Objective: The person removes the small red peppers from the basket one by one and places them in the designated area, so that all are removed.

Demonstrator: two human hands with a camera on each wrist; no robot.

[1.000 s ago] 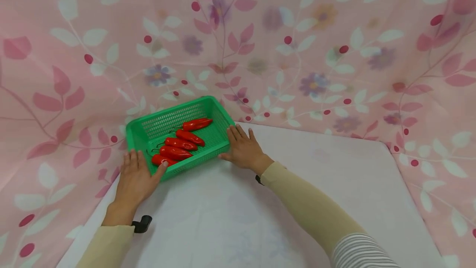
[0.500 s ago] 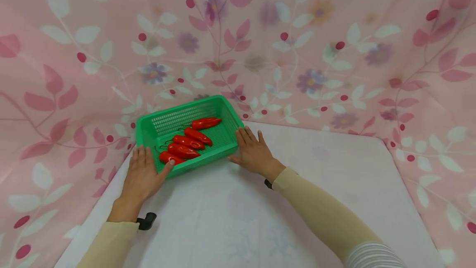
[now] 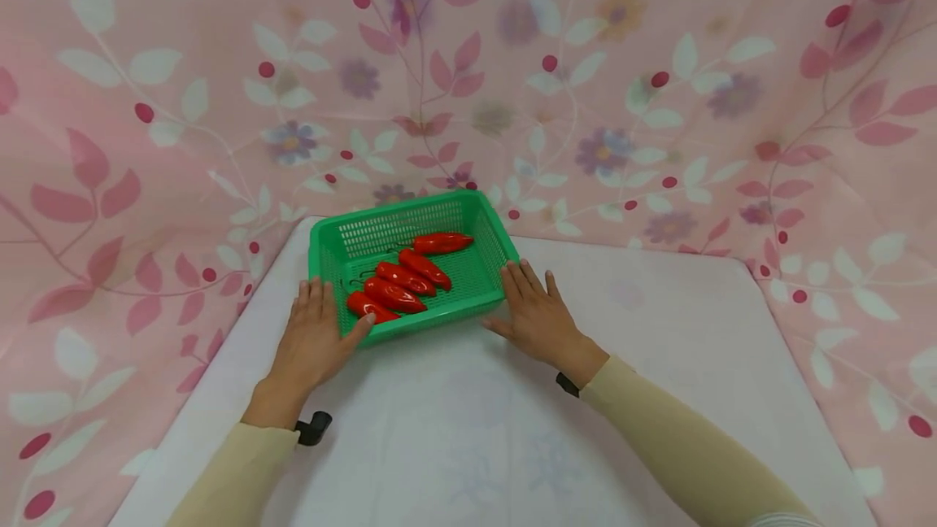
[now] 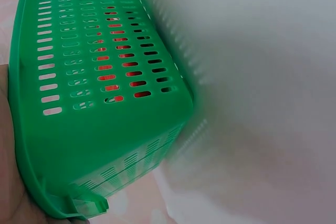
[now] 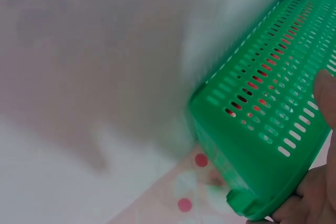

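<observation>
The left hand (image 3: 311,348) lies against the left end of a green plastic basket (image 3: 439,315), its fingers straight along the rim and its thumb spread toward the near long side. The right hand (image 3: 542,320) matches it at the other end, fingers extended against the right end, thumb angled out toward the near wall. Both hands are wide rather than closed up, with the basket between them.

The basket's long axis runs from one hand to the other, at a slant, its right end set farther back than its left. It sits toward the counter's far left corner, its near left corner beside the left thumb. Whether its base touches the counter (image 3: 439,397) is hard to tell.

Inside are five glossy red chili peppers (image 3: 394,295), grouped toward the left end and middle. Their stems face the left hand and their tips the right; the farthest lies roughly along the basket's length, while the others slope toward the near side. Red shows through the wall slots in both wrist views.

Tan sleeves (image 3: 681,437) cover the forearms, and pink floral fabric (image 3: 600,71) rises behind the counter's far edge.
</observation>
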